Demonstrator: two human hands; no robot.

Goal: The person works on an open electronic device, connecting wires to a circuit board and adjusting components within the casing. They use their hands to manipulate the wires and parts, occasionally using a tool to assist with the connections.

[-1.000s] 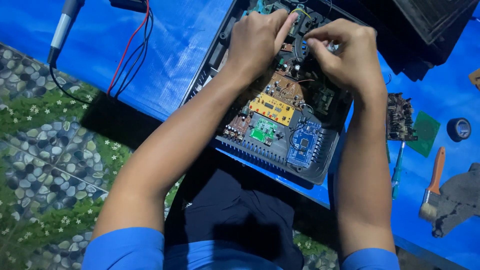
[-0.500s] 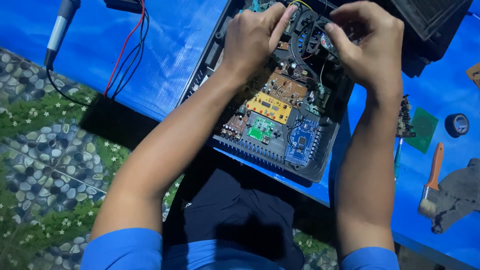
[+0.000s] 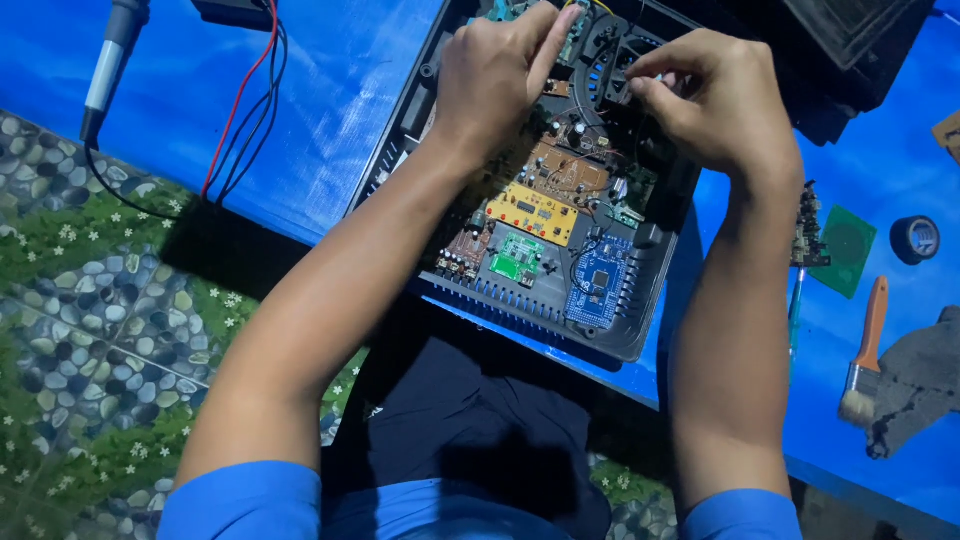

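Observation:
An opened black electronics case point(image 3: 610, 340) lies on a blue sheet, with a yellow board point(image 3: 533, 212), a small green board point(image 3: 517, 258) and a blue board point(image 3: 597, 282) inside. My left hand point(image 3: 495, 70) rests on the far part of the case, index finger stretched toward a round black part point(image 3: 603, 62). My right hand point(image 3: 715, 95) pinches thin black wires beside that round part, fingertips closed together. What lies under both palms is hidden.
A soldering-iron handle point(image 3: 110, 60) and red and black leads point(image 3: 245, 110) lie at the far left. At right are a green circuit board point(image 3: 845, 250), a roll of black tape point(image 3: 914, 238), an orange-handled brush point(image 3: 866, 350) and a grey cloth point(image 3: 920, 385). Pebble-pattern floor lies near left.
Both hands have shifted toward the far end of the case. My right hand lifted from the boards and now pinches wires by the round part.

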